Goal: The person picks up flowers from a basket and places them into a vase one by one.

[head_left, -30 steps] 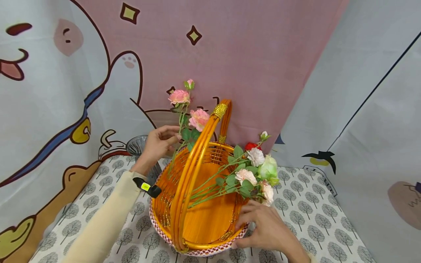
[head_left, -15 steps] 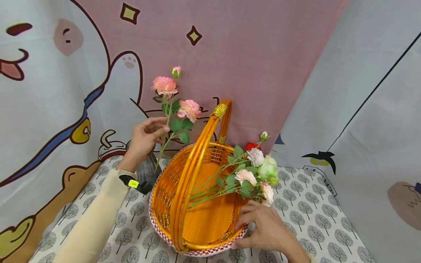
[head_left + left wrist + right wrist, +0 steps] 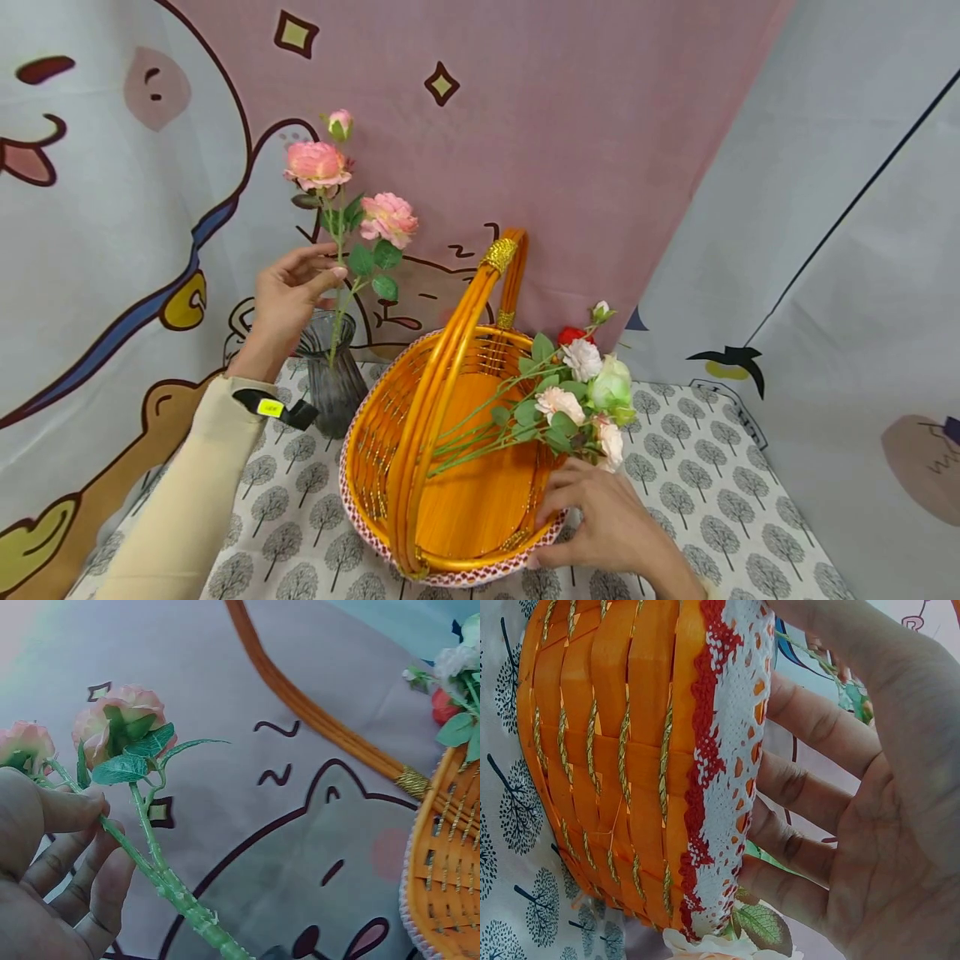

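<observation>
My left hand (image 3: 292,287) pinches the green stem of a pink rose spray (image 3: 387,219) with two full blooms and a bud. Up close in the left wrist view, thumb and fingertips meet on the thorny stem (image 3: 172,889). Its lower end overlaps the mouth of a grey ribbed glass vase (image 3: 339,392) in the head view. On the right, my right hand (image 3: 600,521) grips the lace-trimmed rim of an orange woven basket (image 3: 615,750), fingers over the inner side, fingertips partly hidden by the lace (image 3: 727,765).
White, peach, green and red flowers (image 3: 558,403) lie across the basket's right side, heads over the rim. A tall arched handle (image 3: 442,375) spans the basket. The tree-print cloth (image 3: 300,533) covers the table, with cartoon-printed curtains (image 3: 600,125) behind.
My left hand has moved left and upward with the pink rose spray, from above the basket to over the vase. The right hand and basket have stayed in place.
</observation>
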Tool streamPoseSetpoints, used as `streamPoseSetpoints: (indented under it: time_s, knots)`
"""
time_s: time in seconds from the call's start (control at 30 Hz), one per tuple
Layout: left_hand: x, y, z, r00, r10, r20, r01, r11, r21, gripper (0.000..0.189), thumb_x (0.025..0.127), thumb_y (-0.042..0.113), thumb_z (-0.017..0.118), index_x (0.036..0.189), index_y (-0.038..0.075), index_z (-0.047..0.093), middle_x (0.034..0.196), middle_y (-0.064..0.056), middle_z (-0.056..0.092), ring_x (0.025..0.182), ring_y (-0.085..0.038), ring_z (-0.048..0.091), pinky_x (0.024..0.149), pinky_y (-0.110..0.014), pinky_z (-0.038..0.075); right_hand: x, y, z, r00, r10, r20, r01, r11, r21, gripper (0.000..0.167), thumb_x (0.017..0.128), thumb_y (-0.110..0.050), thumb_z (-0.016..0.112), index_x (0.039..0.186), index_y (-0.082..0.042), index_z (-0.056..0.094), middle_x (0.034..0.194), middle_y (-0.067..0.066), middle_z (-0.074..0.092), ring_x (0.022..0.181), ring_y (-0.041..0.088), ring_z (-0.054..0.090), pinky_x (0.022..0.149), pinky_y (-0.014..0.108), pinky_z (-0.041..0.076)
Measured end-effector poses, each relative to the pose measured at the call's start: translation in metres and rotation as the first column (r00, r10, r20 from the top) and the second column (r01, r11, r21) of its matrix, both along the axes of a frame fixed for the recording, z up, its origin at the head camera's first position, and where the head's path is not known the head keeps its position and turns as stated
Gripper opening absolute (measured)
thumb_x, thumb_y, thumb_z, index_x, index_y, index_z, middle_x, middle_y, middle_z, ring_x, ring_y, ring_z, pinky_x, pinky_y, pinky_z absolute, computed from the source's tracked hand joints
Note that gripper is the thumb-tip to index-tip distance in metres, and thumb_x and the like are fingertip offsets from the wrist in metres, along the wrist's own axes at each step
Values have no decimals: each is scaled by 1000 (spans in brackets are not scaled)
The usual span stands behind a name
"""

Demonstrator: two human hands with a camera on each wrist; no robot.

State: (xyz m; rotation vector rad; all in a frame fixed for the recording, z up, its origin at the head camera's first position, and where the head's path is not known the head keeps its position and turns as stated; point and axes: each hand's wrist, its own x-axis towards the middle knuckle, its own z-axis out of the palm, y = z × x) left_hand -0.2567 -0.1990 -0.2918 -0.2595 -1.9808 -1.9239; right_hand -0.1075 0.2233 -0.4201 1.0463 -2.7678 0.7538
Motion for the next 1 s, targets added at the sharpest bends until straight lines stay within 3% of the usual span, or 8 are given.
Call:
streamPoseSetpoints:
  time_s: [0.37, 0.6, 1.0]
  knots:
    - [-5, -19, 10, 993, 105, -61, -96, 986, 137, 39, 92, 15, 78, 129, 11, 70, 95, 8, 75, 80, -8, 69, 59, -21, 59, 0, 0, -1, 1000, -4, -15, 4, 1000, 7, 22, 72, -69, 82, 83, -52, 71, 107, -22, 70, 98, 7, 63, 62, 15, 41]
    - [-7, -29, 13, 989, 132, -62, -113, 963, 246, 38, 89, 13, 79, 126, 12, 72, 95, 6, 75, 79, -10, 69, 58, -21, 59, 0, -1, -1, 1000, 2, 6, -2, 1000, 1, 22, 73, -68, 82, 83, -52, 72, 106, -22, 70, 96, 4, 61, 58, 14, 40]
    - [-13, -31, 7, 981, 170, -89, -139, 950, 278, 38, 89, 13, 79, 126, 10, 72, 96, 4, 74, 80, -11, 69, 59, -21, 59, 0, 0, 1, 1000, 4, 5, -4, 1000, -2, 22, 74, -68, 81, 84, -51, 73, 105, -24, 69, 96, 4, 60, 60, 14, 42]
